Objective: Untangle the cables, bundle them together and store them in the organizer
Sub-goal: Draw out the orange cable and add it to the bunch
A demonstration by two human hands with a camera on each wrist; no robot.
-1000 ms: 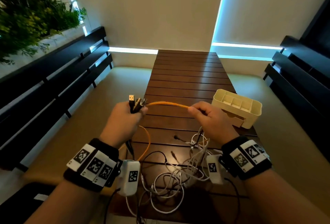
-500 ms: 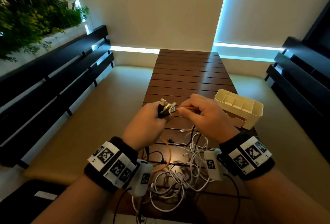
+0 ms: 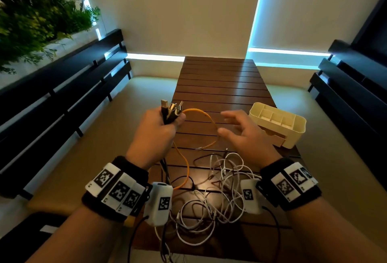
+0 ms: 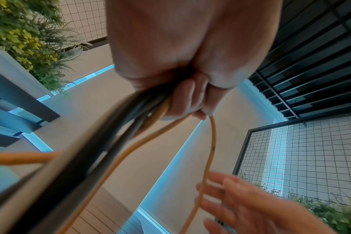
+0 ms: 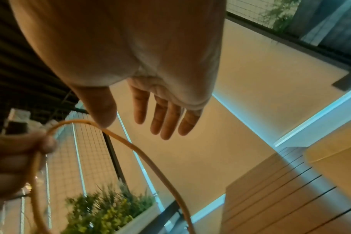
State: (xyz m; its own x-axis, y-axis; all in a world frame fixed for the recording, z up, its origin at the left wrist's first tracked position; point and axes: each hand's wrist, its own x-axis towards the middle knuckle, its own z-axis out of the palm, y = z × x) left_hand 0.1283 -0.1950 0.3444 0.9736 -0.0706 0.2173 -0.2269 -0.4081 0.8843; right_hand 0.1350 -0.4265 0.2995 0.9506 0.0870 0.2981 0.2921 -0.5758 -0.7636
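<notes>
Left hand is fisted round a bunch of cable ends: connectors stick up out of the top of the fist, several dark cables and the orange cable run through it and hang out below the palm. The left wrist view confirms the fingers are curled tight on the bundle. The orange cable leaves the top of the grip by the thumb, arcs over toward the right hand, drops past its thumb and ends on the table below and between the two hands; a second run of it exits the bottom of the fist and loops down across the table toward the left wristband. Right hand is spread, fingers straight and apart, holding nothing; the orange loop passes just beside the thumb tip, and contact there cannot be told in any view. White cables, with a few dark ones mixed in, lie in a loose tangle on the table below both hands, between the wrists, not gripped. The organizer sits on the table just beyond and outboard of the right hand, cream, open top, compartments showing nothing inside, near the table's right edge. Dark slatted benches run along both sides, well apart from the hands, and plants stand past the left one.
</notes>
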